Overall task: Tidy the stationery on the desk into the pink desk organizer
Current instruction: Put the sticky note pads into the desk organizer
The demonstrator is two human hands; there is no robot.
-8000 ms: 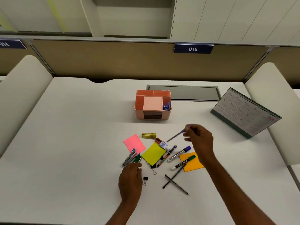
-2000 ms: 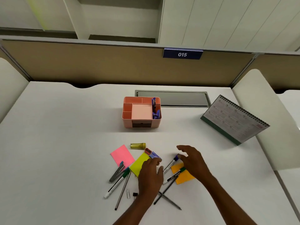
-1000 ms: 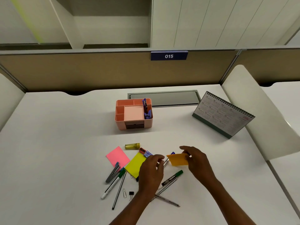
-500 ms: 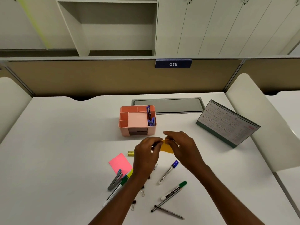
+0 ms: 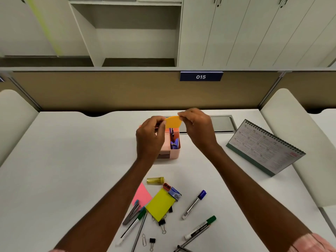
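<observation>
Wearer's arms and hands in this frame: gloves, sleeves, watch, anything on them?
Left hand and right hand are bare: no gloves, rings or watch visible. Forearms are uncovered. Right sleeve is pink, showing only at the frame's bottom edge; left sleeve is just a pink sliver there.

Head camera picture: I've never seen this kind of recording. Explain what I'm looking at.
No machine here: a person wears a camera on the head, so you look down along two bare arms at a white desk. The left hand and right hand pinch an orange sticky note between them, above the pink desk organizer, which holds purple items. Nearer the person lie a yellow sticky note, a pink sticky note, markers, pens and clips. A desk calendar stands at the right.
</observation>
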